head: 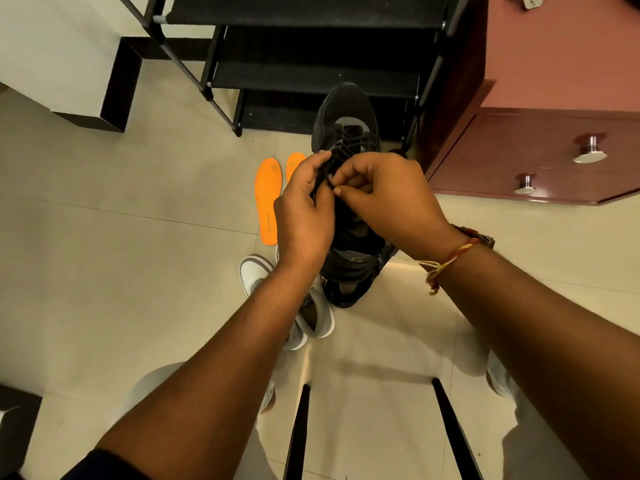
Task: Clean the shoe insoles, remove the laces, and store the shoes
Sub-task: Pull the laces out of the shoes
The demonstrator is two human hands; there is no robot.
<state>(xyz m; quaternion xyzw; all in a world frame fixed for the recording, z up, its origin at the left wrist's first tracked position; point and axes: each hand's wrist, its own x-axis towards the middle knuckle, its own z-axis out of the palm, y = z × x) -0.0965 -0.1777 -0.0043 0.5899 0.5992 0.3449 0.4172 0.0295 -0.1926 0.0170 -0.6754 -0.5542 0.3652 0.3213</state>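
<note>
We hold the black sneaker (346, 102) up before the shoe rack (311, 46), tongue facing us, so the lace (349, 136) is easy to reach. Our left hand (304, 209) grips the lace strands; our right hand (384, 192) pinches one, probably to draw it out. The orange insoles (268, 199) lie on the floor beside.

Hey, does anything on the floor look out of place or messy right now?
Nothing spilled or damaged. Two orange insoles lie loose on the tiles by the shoe rack, and white shoes sit unshelved nearby. The left hand and right hand pinch the laces of the black shoe.
</note>
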